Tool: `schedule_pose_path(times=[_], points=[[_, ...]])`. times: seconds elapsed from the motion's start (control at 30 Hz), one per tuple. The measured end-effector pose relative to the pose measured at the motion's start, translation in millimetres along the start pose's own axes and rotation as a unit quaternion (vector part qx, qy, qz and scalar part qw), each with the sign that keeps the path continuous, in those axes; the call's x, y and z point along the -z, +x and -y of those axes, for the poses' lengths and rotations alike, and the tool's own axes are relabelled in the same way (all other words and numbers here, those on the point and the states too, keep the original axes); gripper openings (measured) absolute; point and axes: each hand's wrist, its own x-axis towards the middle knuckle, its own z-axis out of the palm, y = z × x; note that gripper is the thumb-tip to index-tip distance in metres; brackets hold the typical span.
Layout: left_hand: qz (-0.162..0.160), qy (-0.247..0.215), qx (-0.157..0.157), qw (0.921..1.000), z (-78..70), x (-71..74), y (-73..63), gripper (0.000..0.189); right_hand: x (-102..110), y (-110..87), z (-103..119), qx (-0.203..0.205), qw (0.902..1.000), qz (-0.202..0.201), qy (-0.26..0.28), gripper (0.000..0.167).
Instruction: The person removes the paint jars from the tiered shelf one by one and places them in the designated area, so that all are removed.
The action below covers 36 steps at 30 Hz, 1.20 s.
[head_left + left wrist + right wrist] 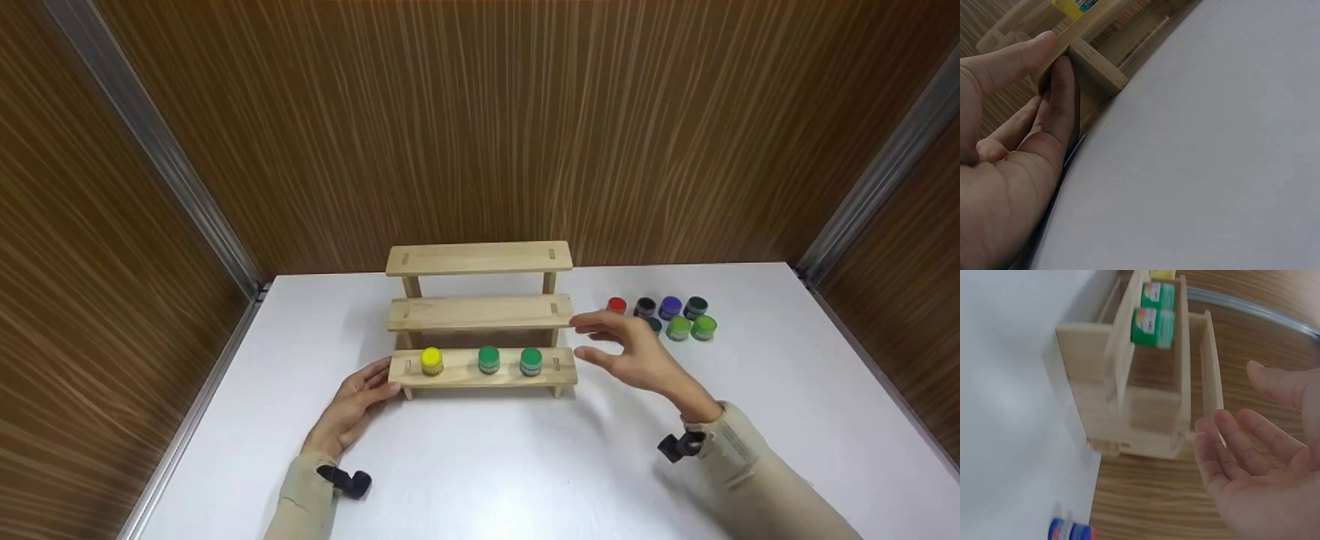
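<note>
A three-tier wooden display rack (480,311) stands on the white table. On its lowest tier sit a yellow-lidded paint jar (432,361) and two green-lidded paint jars (489,359). My left hand (356,405) pinches the left end of that tier, thumb on top and fingers beneath, as the left wrist view shows at the board's end (1092,62). Beside the rack's right end hovers my right hand (634,352), thumb and fingers spread apart with nothing between them. From the right wrist view, this hand (1269,467) is near the upper tiers, away from the green jars (1153,326).
Right of the rack, partly behind my right hand, several more paint jars stand grouped: red (616,304), black (645,307), purple (670,307), dark green and light green (703,328). Wood-patterned panels (480,127) border the table at the back and both sides.
</note>
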Motion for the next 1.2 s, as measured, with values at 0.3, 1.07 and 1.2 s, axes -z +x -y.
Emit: schedule_pose_path(times=[0.3,1.07,1.2], points=[[-0.001,0.006,-0.004,1.0000,-4.2,-0.1,-0.4,0.076,-26,8.5,1,0.020,0.9994,0.027,0.012,0.042],[0.009,0.006,-0.007,0.9999,-0.9,0.2,-1.4,0.077,-71,11.6,-18,-0.007,0.9991,0.020,0.037,0.034],[0.011,0.003,-0.007,0.9999,0.1,1.7,-1.0,0.077,-71,12.4,-18,-0.009,0.9988,0.023,0.042,0.033]])
